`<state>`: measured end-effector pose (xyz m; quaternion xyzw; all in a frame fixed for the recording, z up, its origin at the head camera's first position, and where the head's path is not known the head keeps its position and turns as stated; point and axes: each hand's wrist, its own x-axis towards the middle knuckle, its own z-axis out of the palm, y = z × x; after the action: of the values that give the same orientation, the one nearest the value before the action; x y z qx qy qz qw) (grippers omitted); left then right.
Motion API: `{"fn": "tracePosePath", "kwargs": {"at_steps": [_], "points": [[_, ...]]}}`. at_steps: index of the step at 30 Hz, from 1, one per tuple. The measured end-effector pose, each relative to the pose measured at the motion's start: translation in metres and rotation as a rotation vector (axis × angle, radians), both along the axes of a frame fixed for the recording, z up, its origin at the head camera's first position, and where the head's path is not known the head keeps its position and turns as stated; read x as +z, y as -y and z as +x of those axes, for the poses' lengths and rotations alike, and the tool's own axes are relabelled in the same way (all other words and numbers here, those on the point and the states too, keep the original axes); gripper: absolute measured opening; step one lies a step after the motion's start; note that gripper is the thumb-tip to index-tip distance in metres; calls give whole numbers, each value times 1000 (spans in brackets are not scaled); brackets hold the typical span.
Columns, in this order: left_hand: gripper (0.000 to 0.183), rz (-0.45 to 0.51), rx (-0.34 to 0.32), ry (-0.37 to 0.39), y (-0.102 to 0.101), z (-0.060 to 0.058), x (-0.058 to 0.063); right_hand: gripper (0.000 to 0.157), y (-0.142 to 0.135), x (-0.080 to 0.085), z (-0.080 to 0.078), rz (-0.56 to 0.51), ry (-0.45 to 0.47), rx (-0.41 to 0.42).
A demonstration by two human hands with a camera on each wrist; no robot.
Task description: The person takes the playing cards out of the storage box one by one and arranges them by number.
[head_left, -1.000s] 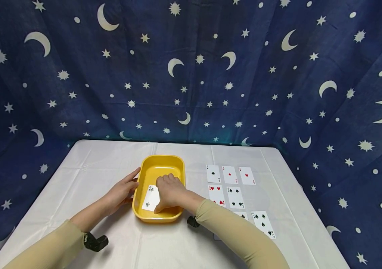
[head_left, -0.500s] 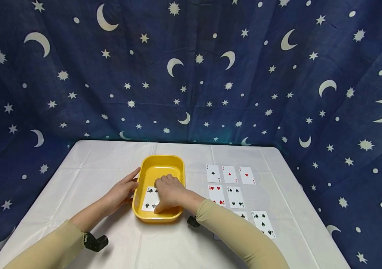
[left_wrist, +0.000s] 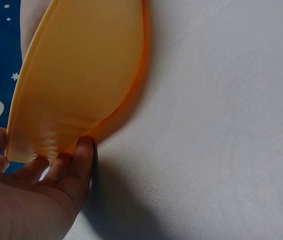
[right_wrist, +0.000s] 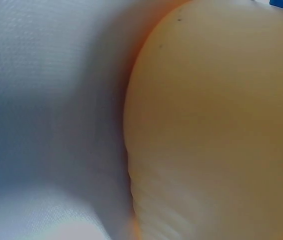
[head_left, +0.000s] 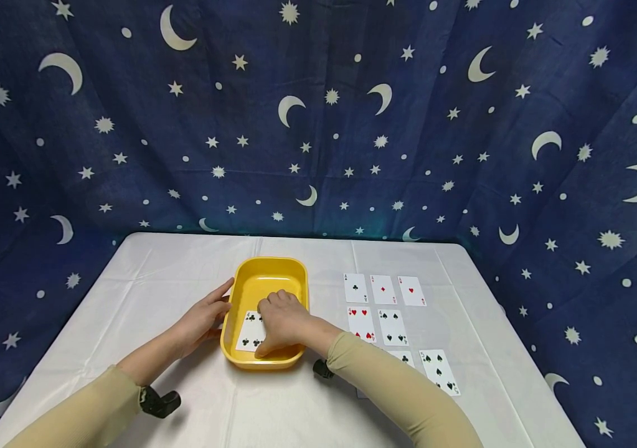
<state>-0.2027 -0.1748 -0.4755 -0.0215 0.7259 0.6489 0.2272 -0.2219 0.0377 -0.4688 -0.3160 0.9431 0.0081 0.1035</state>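
A yellow tray (head_left: 269,266) stands on the white-covered table, left of the table's middle. My left hand (head_left: 202,320) rests its fingers against the tray's left outer wall; in the left wrist view the fingertips touch the wall (left_wrist: 81,65) near its corner. Inside the tray lies a four of clubs playing card (head_left: 252,331), its right part hidden under my right hand (head_left: 286,320). That hand reaches in with curled fingers at the card's top edge and the thumb near its bottom edge. Only the tray's outer wall (right_wrist: 206,125) shows in the right wrist view.
Face-up cards lie in rows right of the tray: ace of clubs (head_left: 355,289), ace of diamonds (head_left: 383,290), ace of hearts (head_left: 411,291), four of hearts (head_left: 361,320), four of spades (head_left: 393,327), five of spades (head_left: 439,372). My right sleeve (head_left: 391,389) partly covers others.
The four of clubs has turned straighter in the tray, and more of its face shows. My right fingers shifted slightly left with it. The left hand and tray stay put.
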Motion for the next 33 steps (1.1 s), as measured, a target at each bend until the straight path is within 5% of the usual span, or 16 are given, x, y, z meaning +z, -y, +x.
{"fn": "tracePosePath", "kwargs": {"at_steps": [12,33], "points": [[68,-10,10,9,0,0,1,81,-1,1,-1,-26,-1,31],[67,-24,13,14,-1,1,4,84,-35,30,-9,-149,-34,38]]}}
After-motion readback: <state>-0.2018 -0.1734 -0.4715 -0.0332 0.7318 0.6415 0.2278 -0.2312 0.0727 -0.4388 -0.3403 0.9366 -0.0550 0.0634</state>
